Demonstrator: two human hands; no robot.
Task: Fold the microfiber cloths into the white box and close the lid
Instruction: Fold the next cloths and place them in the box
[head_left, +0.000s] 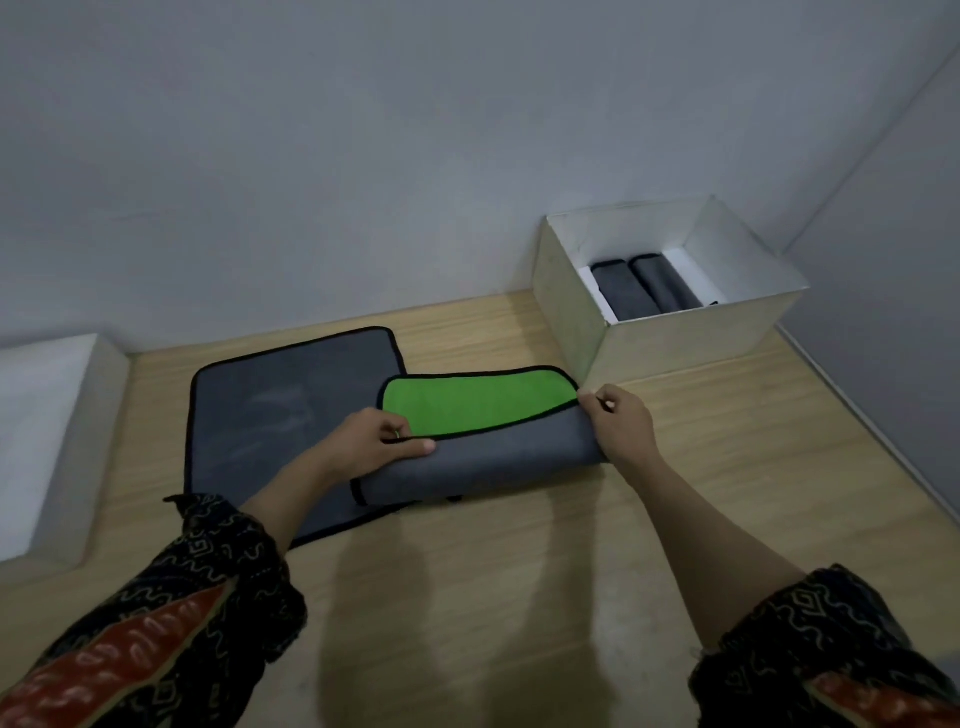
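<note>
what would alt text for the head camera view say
Both hands, left hand and right hand, fold a grey and green cloth on a wooden table, atop a flat grey cloth. An open white box at back right holds two folded cloths.

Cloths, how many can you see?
4. Two folded grey cloths lie inside the white box, one grey-and-green cloth is being folded, one flat grey cloth lies underneath. More may hide in the box.

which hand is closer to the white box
Right. The right hand pinches the far right corner of the cloth being folded, just below the near corner of the white box. The left hand grips the cloth's left edge, farther away.
</note>
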